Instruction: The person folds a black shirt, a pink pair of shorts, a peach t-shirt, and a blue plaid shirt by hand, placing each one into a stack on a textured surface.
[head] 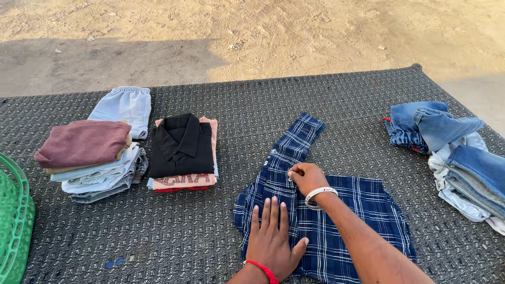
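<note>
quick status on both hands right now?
Left hand: open, palm flat on the blue plaid shirt.
Right hand: closed, pinching a fold of the same shirt.

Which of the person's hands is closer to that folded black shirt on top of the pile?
The left hand, though narrowly. It presses flat on the plaid shirt, below and right of the black shirt. The right hand pinches the plaid fabric further to the right.

On the woven cot [221, 231], a black collared shirt [181, 146] tops a folded pile at centre left. Left of it sits a maroon-topped stack [84, 143], then a green basket [13, 221]. Far right of it lie jeans [447, 142].
</note>
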